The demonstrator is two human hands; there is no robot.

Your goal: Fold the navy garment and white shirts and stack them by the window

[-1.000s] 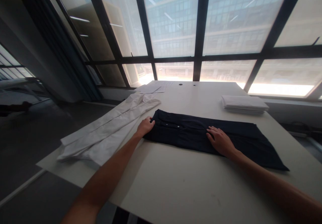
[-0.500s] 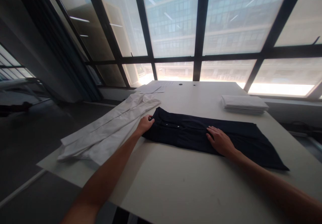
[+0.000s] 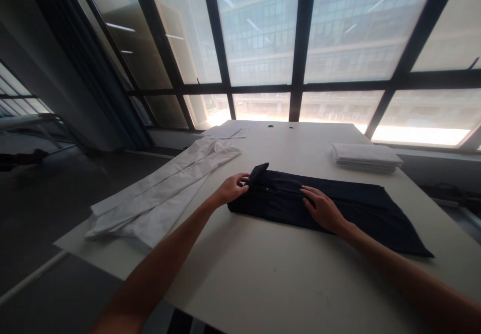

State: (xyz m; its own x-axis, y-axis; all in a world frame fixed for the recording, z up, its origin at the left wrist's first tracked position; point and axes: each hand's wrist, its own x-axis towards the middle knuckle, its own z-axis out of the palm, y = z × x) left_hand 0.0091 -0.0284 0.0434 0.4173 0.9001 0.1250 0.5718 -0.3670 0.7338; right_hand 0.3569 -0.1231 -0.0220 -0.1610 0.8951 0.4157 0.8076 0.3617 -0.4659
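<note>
A dark navy shirt (image 3: pixel 353 201), folded into a long strip with a small button showing, lies across the white table (image 3: pixel 263 269). At its left end my left hand (image 3: pixel 233 190) pinches the edge between thumb and fingers, and that end is lifted and turned over toward the right. My right hand (image 3: pixel 323 209) rests on the middle of the strip, palm down with the fingers stretched out. The right end of the cloth spreads flat toward the table's right side.
White garments (image 3: pixel 161 194) lie loosely along the table's left edge. Sheets of paper (image 3: pixel 225 131) sit at the far left corner. A folded white stack (image 3: pixel 366 157) stands at the back right. Large windows (image 3: pixel 259 28) rise behind the table.
My left hand has moved right, folding the left end of the navy shirt up and over. My right hand has shifted slightly left along the cloth.
</note>
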